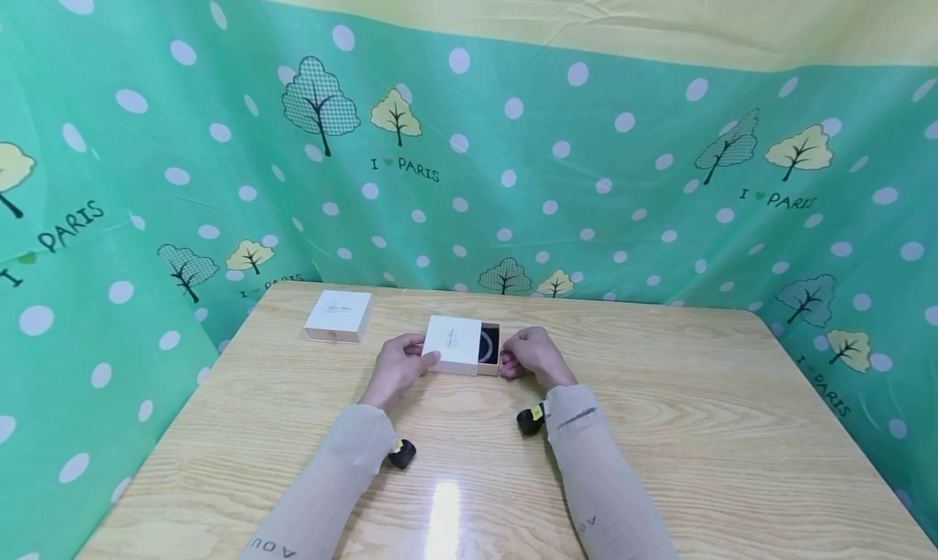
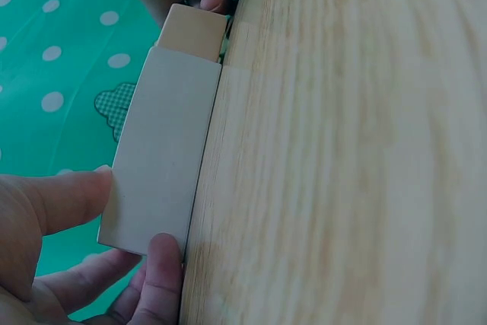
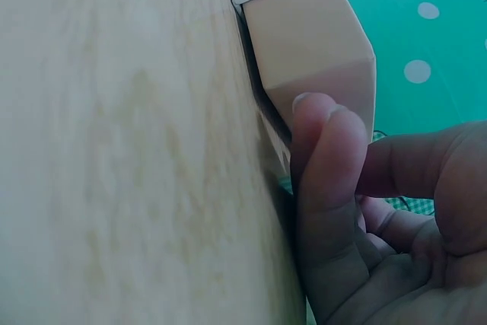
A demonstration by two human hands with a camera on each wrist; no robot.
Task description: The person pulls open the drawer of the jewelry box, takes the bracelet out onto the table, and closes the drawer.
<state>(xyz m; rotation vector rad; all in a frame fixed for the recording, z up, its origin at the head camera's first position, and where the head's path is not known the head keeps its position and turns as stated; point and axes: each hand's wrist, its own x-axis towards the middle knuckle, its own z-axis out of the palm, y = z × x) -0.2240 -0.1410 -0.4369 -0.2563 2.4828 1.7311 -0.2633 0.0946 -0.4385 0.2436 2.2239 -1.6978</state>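
1. White sleeve point(image 1: 453, 344): a flat box cover with small dark lettering on top, lying level on the bench point(image 1: 703, 430), toward 12 o'clock from its middle; the left hand point(image 1: 399, 366) grips its 9 o'clock end.
2. Beige drawer point(image 1: 488, 371): partly out of the sleeve toward 3 o'clock, dark inside; the right hand point(image 1: 532, 353) pinches at its outer end.
3. Rounded item point(image 1: 490, 347): in the drawer, a pale curved edge showing, partly covered by the sleeve.
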